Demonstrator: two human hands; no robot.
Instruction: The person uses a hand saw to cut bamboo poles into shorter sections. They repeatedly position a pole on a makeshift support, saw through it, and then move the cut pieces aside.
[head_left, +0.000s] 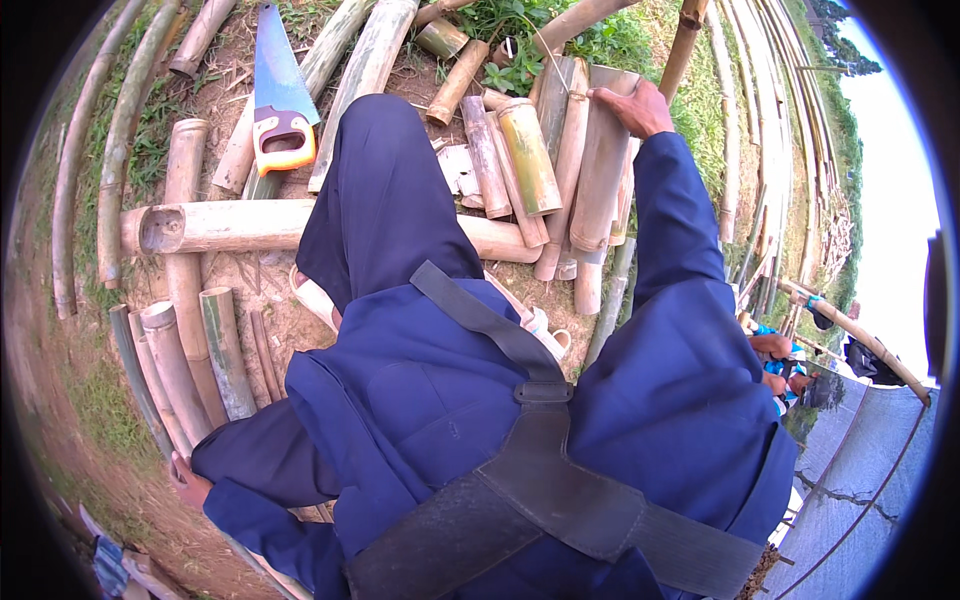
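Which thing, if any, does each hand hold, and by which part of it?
The right hand touches a wide bamboo piece at its far end; a firm grip cannot be told. Nothing shows in the left hand.

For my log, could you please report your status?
Right hand on thick bamboo piece. Left hand beside left leg, grip unclear. Handsaw lies apart from both hands.

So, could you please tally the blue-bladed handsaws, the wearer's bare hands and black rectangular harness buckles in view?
Blue-bladed, orange-handled handsaw: 1
Bare hands (left hand, right hand): 2
Black rectangular harness buckle: 1
Total: 4
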